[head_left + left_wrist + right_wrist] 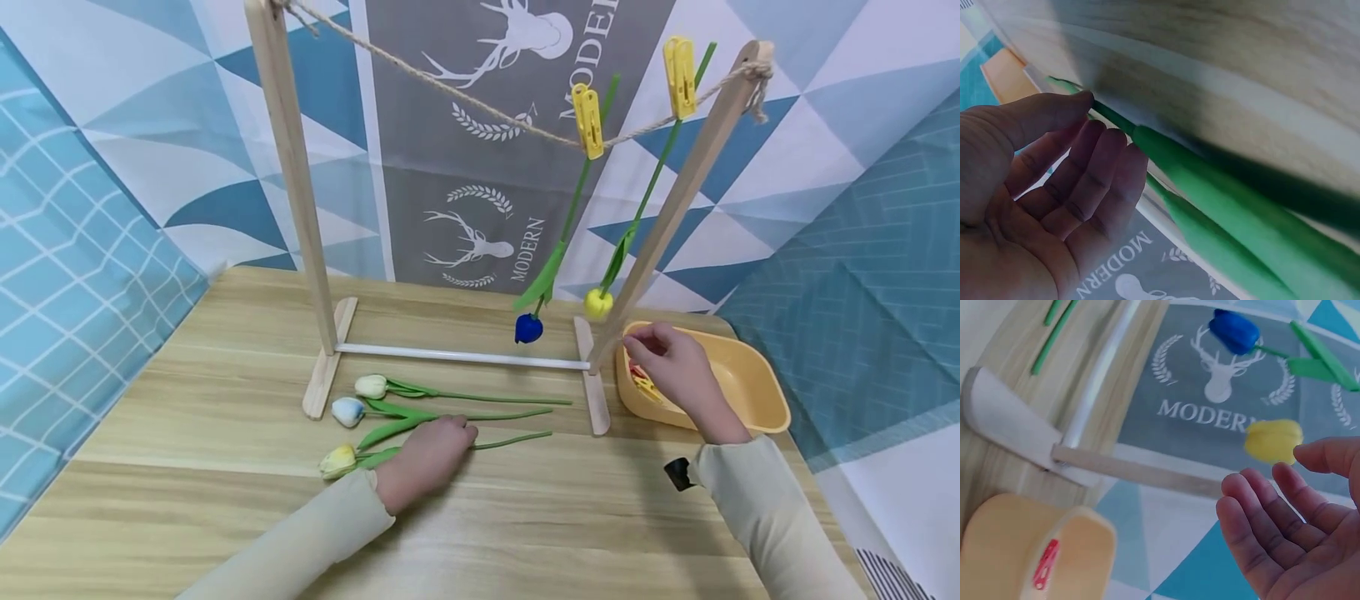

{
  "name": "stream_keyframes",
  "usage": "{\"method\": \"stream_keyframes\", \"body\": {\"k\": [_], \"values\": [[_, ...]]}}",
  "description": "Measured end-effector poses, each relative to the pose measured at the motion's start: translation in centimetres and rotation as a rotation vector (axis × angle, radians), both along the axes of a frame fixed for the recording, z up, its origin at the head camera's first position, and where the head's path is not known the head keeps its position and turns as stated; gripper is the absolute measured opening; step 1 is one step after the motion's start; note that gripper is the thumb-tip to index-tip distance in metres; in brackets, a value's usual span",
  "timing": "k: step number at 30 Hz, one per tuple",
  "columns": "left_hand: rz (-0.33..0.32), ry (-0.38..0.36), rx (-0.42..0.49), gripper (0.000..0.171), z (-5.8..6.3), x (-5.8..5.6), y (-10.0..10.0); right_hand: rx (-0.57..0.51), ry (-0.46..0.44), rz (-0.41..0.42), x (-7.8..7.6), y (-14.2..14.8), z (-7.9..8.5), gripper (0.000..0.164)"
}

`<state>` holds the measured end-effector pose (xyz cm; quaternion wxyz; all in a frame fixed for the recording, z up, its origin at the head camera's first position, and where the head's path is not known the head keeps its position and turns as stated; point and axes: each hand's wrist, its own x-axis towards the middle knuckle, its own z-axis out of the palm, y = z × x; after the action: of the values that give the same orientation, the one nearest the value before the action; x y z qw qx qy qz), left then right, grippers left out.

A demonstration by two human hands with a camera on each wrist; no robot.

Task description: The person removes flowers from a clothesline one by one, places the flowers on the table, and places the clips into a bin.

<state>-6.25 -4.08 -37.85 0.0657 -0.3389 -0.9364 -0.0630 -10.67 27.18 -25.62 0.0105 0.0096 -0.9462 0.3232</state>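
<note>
If you check the gray panel (pixel 427 150) at the back, it reads MODERN beside a white deer head; the upper repeat gets cut off at the top of the head view. In front of it there's a wooden stand (pixel 296 167), with a peach tub (pixel 746 379) just beside its right foot. Right hand (pixel 678 371) is up over the tub's near-left rim, fingers loosely bent, thumb apart, nothing in them. Left hand (pixel 435 454) is low over the table (pixel 525 517), palm side down, thumb and fingers pinching a thin green stem. That's the pale yellow tulip (pixel 338 461), lying flat nearest the person, leaves at its head end. Above it lie a bluish-white tulip (pixel 347 412) and a cream one (pixel 371 386). Blue (pixel 528 328) and bright yellow (pixel 598 303) tulips hang heads-down from yellow clothespins (pixel 588 122).
</note>
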Motion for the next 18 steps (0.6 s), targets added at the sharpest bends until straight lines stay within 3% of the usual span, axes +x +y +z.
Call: {"method": "stream_keyframes", "body": {"k": [11,15,18], "values": [[-0.016,-0.096,0.144,0.010,1.5,-0.6,-0.8,-0.050,0.047,0.011,0.5,-1.7,2.1,0.039],[-0.003,-0.112,0.149,0.002,2.1,-1.0,-1.0,-0.070,0.101,0.006,0.6,-2.2,2.7,0.036],[0.023,-0.147,0.174,0.006,2.8,-1.1,-1.2,-0.105,0.128,0.002,0.7,-2.6,3.1,0.034]]}}
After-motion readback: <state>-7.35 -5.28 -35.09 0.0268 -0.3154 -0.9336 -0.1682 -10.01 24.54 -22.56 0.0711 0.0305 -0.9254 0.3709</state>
